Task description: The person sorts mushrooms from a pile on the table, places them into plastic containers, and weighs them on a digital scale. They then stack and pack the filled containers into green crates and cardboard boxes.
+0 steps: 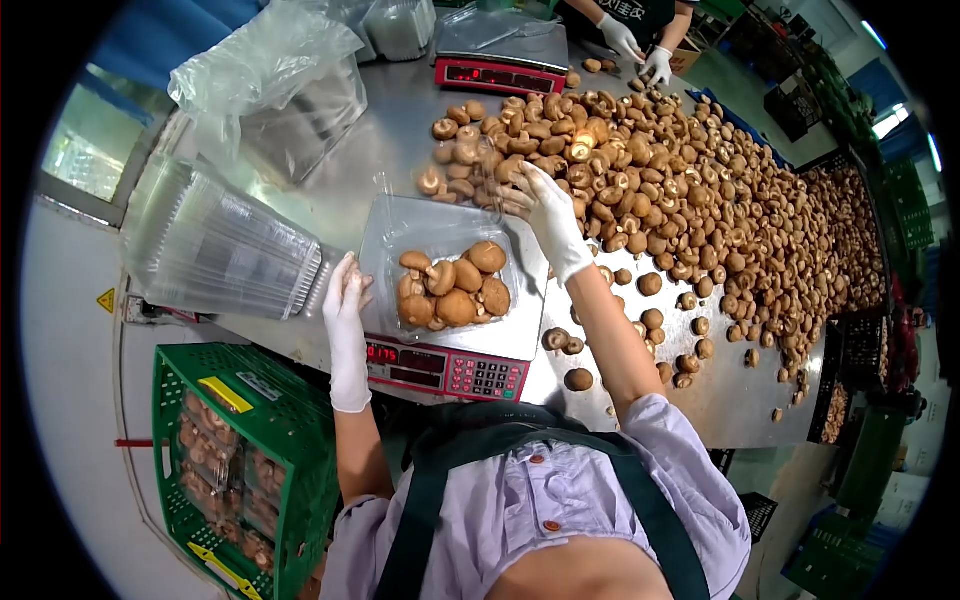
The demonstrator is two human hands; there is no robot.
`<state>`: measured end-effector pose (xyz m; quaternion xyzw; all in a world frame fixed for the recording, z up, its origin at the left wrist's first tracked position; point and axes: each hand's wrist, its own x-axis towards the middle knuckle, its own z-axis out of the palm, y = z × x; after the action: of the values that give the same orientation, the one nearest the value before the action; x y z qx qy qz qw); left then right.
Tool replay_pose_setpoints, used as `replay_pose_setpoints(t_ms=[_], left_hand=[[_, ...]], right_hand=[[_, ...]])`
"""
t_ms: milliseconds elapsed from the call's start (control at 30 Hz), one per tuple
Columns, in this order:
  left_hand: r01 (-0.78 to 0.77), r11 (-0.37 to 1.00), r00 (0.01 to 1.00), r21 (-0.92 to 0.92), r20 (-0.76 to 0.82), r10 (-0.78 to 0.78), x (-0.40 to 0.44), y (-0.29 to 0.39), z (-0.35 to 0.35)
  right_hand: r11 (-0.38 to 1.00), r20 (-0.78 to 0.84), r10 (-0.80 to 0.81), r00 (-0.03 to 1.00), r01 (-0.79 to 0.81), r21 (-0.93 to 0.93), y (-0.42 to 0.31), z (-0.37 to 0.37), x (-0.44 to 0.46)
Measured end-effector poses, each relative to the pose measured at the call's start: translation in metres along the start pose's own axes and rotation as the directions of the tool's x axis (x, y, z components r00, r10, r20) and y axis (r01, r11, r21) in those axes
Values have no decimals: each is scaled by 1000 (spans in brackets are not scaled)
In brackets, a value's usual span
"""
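A clear plastic tray (405, 322) holding several brown mushrooms (456, 307) rests on the metal pan of a red scale (445, 372), whose display reads about 0175. A transparent raised flap, blurred, shows behind the tray. My left hand (346, 300), in a white glove, is beside the tray's left edge with its fingers loosely stretched, close to the ends of the stacked clear trays (235, 245). My right hand (550, 215), also gloved, hovers at the tray's far right corner, next to the mushroom pile (640, 170). Its fingers are apart, their tips smeared by motion.
A second red scale (500, 76) stands at the back. Across the table, a co-worker's gloved hands (640, 50) are near loose mushrooms. Plastic bags (265, 70) lie back left. A green crate (250, 420) with packed mushrooms stands below on the left.
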<state>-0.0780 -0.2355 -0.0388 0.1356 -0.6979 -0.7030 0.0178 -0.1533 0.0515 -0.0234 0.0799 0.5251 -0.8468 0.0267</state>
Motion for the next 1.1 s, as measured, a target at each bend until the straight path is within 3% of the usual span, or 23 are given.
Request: replay_pose_setpoints(t_ms=[33, 133, 167, 200, 233, 300, 333, 367, 400, 433, 500, 633, 700, 767, 833, 867, 900, 933, 967, 1000, 1033, 1067, 1100], left_hand=[[35, 996, 999, -79, 5, -35, -3, 2, 1], [63, 983, 994, -174, 101, -46, -9, -6, -3], [75, 966, 988, -246, 147, -39, -12, -8, -4], [106, 952, 984, -288, 166, -60, -13, -14, -7], [101, 951, 985, -291, 163, -55, -20, -12, -7], [-29, 996, 962, 89, 275, 3, -36, -4, -5], [17, 996, 967, 88, 253, -38, -43, -10, -4], [202, 979, 946, 33, 253, -204, -49, -6, -4], [259, 963, 929, 70, 254, -268, -54, -4, -6], [314, 943, 909, 108, 252, -332, -58, -4, -7], [309, 944, 907, 117, 262, -329, -63, -3, -6], [305, 952, 918, 3, 265, -295, -71, -8, -2], [250, 968, 930, 18, 275, -245, -74, -21, -3], [134, 990, 955, 46, 261, -141, -78, -40, -6], [81, 994, 965, 77, 244, -97, -78, -60, -8], [-102, 986, 976, 132, 205, 74, -78, -66, -7], [-280, 941, 953, 192, 175, 248, -77, -68, -6], [-162, 925, 981, 344, 153, 116, -77, -61, -11], [-245, 928, 959, 281, 212, 189, -72, -64, -12], [-362, 854, 928, 375, 229, 293, -73, -53, -8], [-469, 754, 883, 459, 256, 393, -73, -39, -3], [-463, 757, 887, 462, 252, 388, -68, -34, 0], [-581, 705, 812, 405, 236, 534, -62, -31, 3]], right_hand=[[995, 65, -86, 994, 89, -37, -2, -3, -9], [882, 117, -165, 979, 199, -426, -5, -13, -53], [831, 117, -59, 991, 114, -545, -6, -13, -72], [721, 116, -101, 988, 153, -676, 3, -19, -87], [519, 237, -261, 936, 343, -783, 10, -24, -98], [527, 138, -252, 958, 256, -811, 23, -25, -116], [608, 68, -79, 995, 102, -788, 22, -26, -121], [659, 3, 104, 995, -67, -749, 21, -28, -125], [673, -25, 199, 980, -155, -723, 21, -28, -125], [744, -69, 384, 921, -353, -567, 13, -23, -123], [821, 3, 449, 894, -411, -397, 23, -29, -119], [833, 53, 465, 884, -417, -363, 31, -29, -118], [840, 152, 138, 979, -35, -541, 51, -42, -122], [785, 161, 92, 983, 28, -619, 44, -35, -130], [623, 213, -112, 971, 235, -746, 42, -33, -136], [604, 255, -163, 953, 301, -738, 42, -34, -138], [601, 212, -148, 966, 259, -756, 45, -34, -139], [543, 256, -201, 945, 325, -774, 49, -38, -137], [481, 300, -247, 921, 386, -787, 52, -42, -135], [497, 332, -299, 895, 443, -746, 47, -37, -134], [356, 469, -440, 766, 628, -692, 41, -35, -129], [240, 543, -474, 693, 695, -678, 33, -32, -126], [119, 616, -495, 613, 750, -651, 28, -30, -123]])
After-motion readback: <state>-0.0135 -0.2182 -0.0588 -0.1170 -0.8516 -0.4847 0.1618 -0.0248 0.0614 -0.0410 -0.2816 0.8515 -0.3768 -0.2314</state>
